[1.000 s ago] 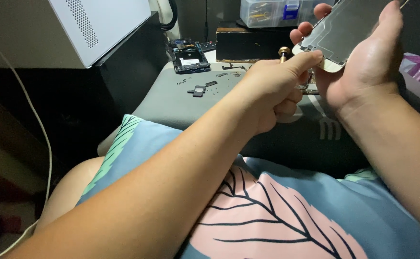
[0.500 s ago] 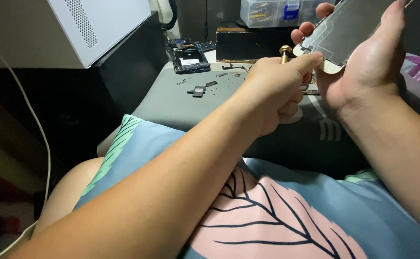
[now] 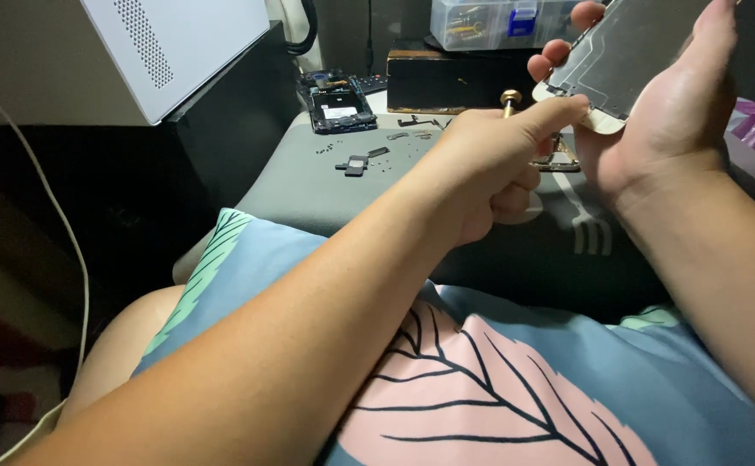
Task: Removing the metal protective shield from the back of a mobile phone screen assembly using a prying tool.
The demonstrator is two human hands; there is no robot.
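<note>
right hand (image 3: 654,129) gripping phone panel (image 3: 628,52), left hand (image 3: 490,164) pinching screwdriver (image 3: 510,100)

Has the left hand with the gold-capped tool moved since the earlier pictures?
No. The left hand and its tool stay at the same spot against the dark wooden box behind, at the edge of the panel.

Right hand (image 3: 654,121) holds phone screen panel (image 3: 632,52) tilted up. Left hand (image 3: 490,164) grips gold-capped screwdriver (image 3: 510,100) at panel's lower edge. Opened phone body (image 3: 337,105) and small parts (image 3: 356,162) on grey mat (image 3: 308,190).
</note>
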